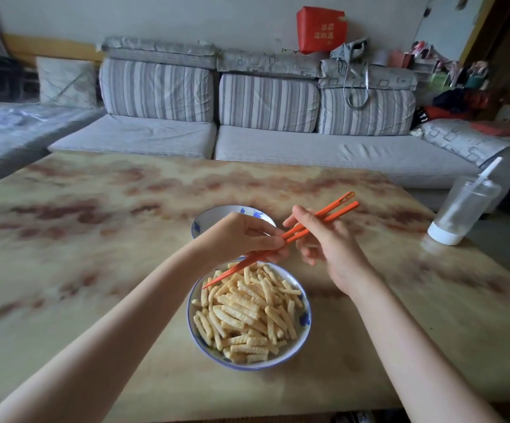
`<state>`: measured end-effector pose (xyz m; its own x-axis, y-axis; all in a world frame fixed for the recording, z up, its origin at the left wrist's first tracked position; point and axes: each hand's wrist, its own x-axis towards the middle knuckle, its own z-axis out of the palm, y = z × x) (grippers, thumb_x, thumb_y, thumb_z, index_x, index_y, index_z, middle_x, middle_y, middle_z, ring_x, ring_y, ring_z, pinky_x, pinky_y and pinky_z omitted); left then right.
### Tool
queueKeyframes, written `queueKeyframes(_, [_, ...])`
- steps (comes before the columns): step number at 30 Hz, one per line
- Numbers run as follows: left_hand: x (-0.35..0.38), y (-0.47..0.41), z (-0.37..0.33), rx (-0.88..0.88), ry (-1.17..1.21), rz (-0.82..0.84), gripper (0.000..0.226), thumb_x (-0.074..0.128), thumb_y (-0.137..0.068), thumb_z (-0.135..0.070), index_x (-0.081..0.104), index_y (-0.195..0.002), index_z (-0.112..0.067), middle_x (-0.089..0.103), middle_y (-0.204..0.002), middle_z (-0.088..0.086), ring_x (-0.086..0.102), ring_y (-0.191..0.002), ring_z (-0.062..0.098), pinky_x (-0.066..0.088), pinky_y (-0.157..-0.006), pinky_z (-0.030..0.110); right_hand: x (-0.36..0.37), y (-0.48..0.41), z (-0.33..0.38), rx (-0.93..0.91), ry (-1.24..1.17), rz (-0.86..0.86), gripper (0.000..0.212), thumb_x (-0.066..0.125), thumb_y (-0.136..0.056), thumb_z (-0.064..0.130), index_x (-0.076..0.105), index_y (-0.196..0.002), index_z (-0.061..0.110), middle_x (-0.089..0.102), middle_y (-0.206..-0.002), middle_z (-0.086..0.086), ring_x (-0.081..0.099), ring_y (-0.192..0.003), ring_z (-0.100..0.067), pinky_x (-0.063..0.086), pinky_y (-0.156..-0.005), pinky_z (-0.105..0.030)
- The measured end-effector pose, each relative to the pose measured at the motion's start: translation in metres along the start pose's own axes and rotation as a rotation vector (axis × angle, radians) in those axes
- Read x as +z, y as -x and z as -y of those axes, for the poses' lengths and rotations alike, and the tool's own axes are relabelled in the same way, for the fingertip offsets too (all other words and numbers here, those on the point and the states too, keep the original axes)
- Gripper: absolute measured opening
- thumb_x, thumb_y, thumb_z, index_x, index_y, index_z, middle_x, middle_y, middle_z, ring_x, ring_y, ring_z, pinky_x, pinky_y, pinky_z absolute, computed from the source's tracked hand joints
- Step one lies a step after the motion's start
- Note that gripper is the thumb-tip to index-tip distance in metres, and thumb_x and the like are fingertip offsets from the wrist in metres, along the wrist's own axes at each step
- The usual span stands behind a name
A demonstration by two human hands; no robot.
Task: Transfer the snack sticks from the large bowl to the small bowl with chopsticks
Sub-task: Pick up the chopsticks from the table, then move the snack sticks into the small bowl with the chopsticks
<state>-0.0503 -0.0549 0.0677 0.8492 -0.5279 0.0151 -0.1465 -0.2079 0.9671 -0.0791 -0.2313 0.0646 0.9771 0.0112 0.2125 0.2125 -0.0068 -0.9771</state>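
Observation:
A large white bowl with blue marks (304,331) stands near the table's front edge, heaped with ridged yellow snack sticks (247,312). Just behind it sits the small white-and-blue bowl (217,213), partly hidden by my left hand; its inside is not visible. A pair of orange chopsticks (324,213) slants from upper right down to tips over the large bowl's far-left rim. My left hand (241,236) pinches the chopsticks near their middle. My right hand (327,242) touches their upper part, thumb and index on them, other fingers loosely spread. No stick is between the tips.
A clear plastic cup with a straw and white base (461,209) stands at the table's right edge. The marbled beige table (94,239) stretches wide to the left. A grey striped sofa (247,141) runs behind the table's far edge.

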Motion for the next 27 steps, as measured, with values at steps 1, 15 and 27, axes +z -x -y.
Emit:
queueKeyframes(1, [0.0, 0.001, 0.0, -0.001, -0.012, 0.009, 0.006, 0.068, -0.087, -0.014, 0.073, -0.087, -0.015, 0.075, -0.095, 0.013, 0.07, -0.081, 0.018, 0.056, -0.087, 0.03, 0.001, 0.0, 0.0, 0.016, 0.006, 0.048, 0.032, 0.058, -0.089, 0.038, 0.067, -0.075, 0.011, 0.048, -0.057, -0.01, 0.038, -0.041, -0.014, 0.029, -0.038, -0.021])
queueKeyframes(15, [-0.002, 0.009, 0.007, -0.028, 0.078, 0.019, 0.005, 0.066, -0.088, -0.013, 0.07, -0.089, -0.011, 0.076, -0.086, 0.004, 0.07, -0.074, 0.01, 0.053, -0.07, 0.016, 0.009, -0.009, -0.007, 0.078, -0.019, 0.131, 0.047, 0.05, -0.083, 0.056, 0.056, -0.062, 0.015, 0.029, -0.035, -0.001, 0.02, -0.027, -0.009, 0.016, -0.033, -0.016])
queueKeyframes(27, [-0.001, 0.008, 0.017, -0.022, 0.067, -0.005, 0.011, 0.066, -0.088, -0.016, 0.071, -0.095, -0.008, 0.076, -0.09, 0.007, 0.072, -0.081, 0.016, 0.055, -0.079, 0.021, 0.007, -0.004, -0.009, 0.121, -0.07, 0.144, 0.043, 0.046, -0.088, 0.046, 0.054, -0.069, 0.008, 0.028, -0.038, 0.001, 0.022, -0.029, -0.006, 0.018, -0.031, -0.015])
